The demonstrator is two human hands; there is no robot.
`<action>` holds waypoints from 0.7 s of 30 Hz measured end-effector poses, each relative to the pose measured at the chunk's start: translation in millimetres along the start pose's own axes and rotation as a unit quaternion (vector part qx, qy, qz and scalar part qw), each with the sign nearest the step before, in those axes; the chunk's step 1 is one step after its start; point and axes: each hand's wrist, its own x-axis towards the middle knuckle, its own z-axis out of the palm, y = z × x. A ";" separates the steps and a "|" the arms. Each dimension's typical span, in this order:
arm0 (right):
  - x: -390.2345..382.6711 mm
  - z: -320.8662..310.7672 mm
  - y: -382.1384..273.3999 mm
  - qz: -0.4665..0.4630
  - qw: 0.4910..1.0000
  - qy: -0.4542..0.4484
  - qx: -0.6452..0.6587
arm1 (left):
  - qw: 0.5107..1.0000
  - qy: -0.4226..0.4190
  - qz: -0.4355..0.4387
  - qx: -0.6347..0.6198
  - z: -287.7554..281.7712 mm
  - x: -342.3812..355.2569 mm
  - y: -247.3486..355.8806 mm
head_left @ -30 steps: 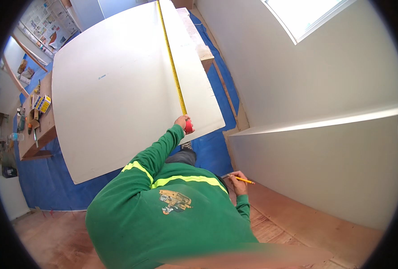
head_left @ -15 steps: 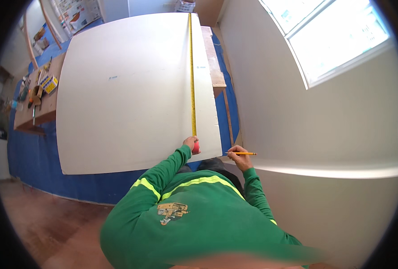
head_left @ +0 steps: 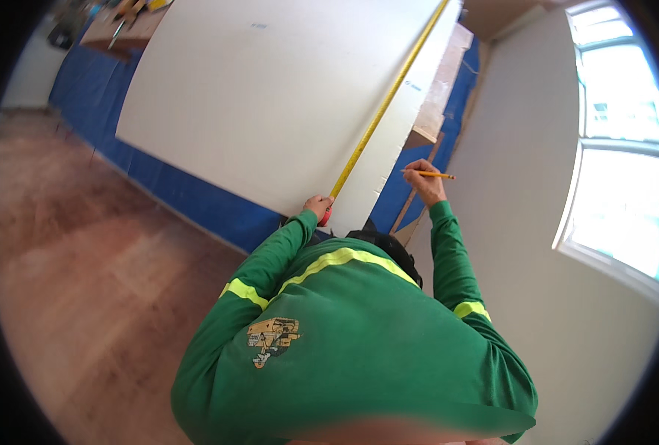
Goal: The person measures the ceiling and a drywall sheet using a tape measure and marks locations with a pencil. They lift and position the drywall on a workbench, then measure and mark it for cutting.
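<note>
A large white board (head_left: 248,96) lies flat before me. Along its right side runs the yellow blade of a tape measure (head_left: 383,109), drawn out from a red case near the front edge. My left hand (head_left: 318,205) is closed around that case, which its fingers partly cover. Off the board's right edge, my right hand (head_left: 424,178) pinches a yellow pencil (head_left: 439,175), its tip pointing left toward the board. The blade's far end reaches the top of the view.
Blue sheeting (head_left: 188,200) covers the floor around the board, with brown flooring (head_left: 107,245) at left. A wooden bench (head_left: 127,31) with tools stands at far left. Wooden pieces (head_left: 442,89) lie beyond the board's right edge, near a wall (head_left: 515,148) with a window (head_left: 618,200).
My view has turned, so the board and tape now slant up to the right. The right hand with the pencil has moved forward along the board's edge. The left hand still holds the tape case.
</note>
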 end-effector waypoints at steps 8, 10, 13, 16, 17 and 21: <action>42.6 -43.3 46.7 0.005 0.984 -0.137 -0.118 | 0.990 0.098 -0.028 0.095 34.2 -31.2 -59.6; 39.2 -41.5 53.7 -0.008 0.981 -0.164 -0.104 | 0.985 0.116 -0.011 0.129 43.2 -29.2 -72.8; 31.4 -35.8 51.1 -0.014 0.969 -0.186 -0.164 | 0.966 0.200 0.043 0.159 52.3 -31.1 -88.0; 28.3 -33.1 42.8 -0.056 0.945 -0.209 -0.244 | 0.984 0.171 -0.014 0.041 57.7 -39.4 -105.5; 28.6 -33.4 37.6 -0.060 0.937 -0.214 -0.271 | 0.985 0.167 -0.017 0.034 58.5 -44.4 -109.4; 42.9 -31.6 18.8 -0.103 0.918 -0.248 -0.291 | 0.983 0.179 -0.021 0.024 59.2 -64.5 -119.7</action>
